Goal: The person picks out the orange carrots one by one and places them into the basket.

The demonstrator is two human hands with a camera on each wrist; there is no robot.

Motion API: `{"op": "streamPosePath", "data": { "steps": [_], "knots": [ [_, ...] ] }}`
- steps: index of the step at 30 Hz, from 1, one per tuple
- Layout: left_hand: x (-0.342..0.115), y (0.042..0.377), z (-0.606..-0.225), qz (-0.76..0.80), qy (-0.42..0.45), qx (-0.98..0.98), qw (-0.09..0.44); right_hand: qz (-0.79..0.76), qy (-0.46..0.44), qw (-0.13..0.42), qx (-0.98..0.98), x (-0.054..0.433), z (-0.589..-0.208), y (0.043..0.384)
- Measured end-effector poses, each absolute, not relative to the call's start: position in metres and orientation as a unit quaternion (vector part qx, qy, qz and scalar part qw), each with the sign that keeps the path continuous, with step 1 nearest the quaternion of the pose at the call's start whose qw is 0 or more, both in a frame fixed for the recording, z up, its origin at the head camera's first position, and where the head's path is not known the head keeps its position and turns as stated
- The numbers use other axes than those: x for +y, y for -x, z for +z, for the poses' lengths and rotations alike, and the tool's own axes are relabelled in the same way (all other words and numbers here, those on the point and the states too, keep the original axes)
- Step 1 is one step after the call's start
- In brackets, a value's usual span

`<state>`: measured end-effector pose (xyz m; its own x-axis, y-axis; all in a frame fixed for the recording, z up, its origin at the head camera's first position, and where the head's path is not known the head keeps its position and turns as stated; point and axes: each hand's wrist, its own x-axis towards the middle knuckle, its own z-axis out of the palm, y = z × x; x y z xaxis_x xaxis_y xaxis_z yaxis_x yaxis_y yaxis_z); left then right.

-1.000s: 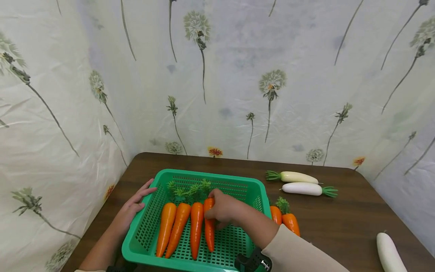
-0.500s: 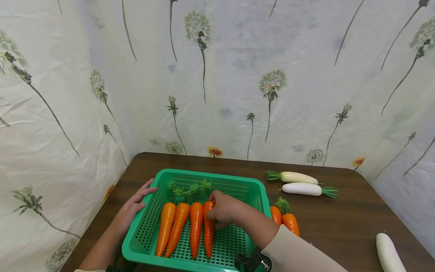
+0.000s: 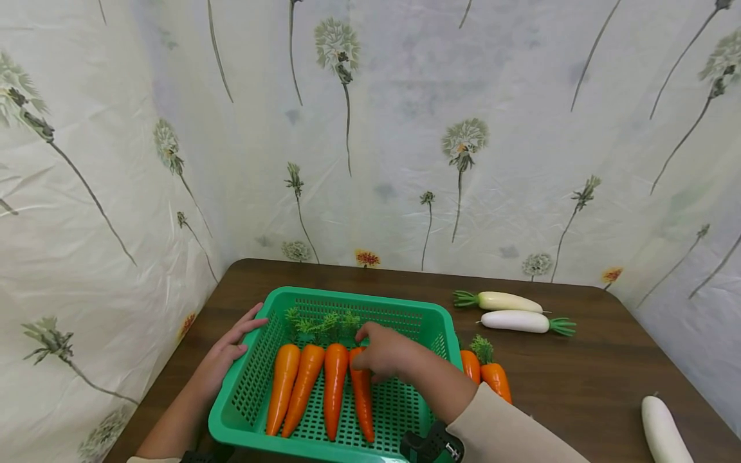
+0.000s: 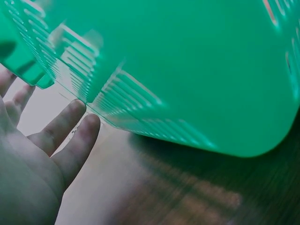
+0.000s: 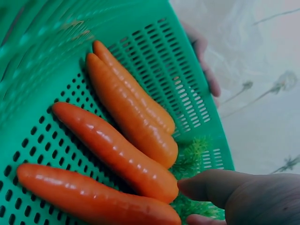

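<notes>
In the head view a green plastic basket (image 3: 272,442) sits on the table. Several orange carrots (image 3: 335,392) with feathery green tops lie side by side in it, leaves toward the far wall. My right hand (image 3: 382,354) reaches in over the top of the rightmost carrot (image 3: 363,402), finger and thumb apart around its leafy end. In the right wrist view, the thumb (image 5: 211,185) extends beside the neighbouring carrot's top; the other fingers are mostly cut off. My left hand (image 3: 217,370) rests against the basket's left side; its fingers (image 4: 61,124) are fairly straight in the left wrist view.
More carrots (image 3: 496,381) lie right of the basket, partly hidden by the right arm. Two white radishes (image 3: 514,321) with green tops lie at the back right of the table (image 3: 585,386). Another white radish (image 3: 664,427) lies at the right front. Flower-patterned sheeting (image 3: 393,128) stands behind.
The rightmost carrot's tip has swung right, and its top has slipped slightly toward me under the right hand. The left hand and basket have stayed in place.
</notes>
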<state>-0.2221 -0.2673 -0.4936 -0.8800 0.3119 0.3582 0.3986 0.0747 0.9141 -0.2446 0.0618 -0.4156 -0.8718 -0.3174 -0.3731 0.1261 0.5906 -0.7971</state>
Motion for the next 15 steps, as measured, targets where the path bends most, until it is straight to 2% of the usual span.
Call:
{"op": "streamPosePath", "data": {
  "steps": [15],
  "knots": [
    [-0.2679,0.2260,-0.4992,-0.647,0.216,-0.731,0.015,-0.458,0.070,0.248,0.851,0.0704,-0.4075,0.2444]
  ]
}}
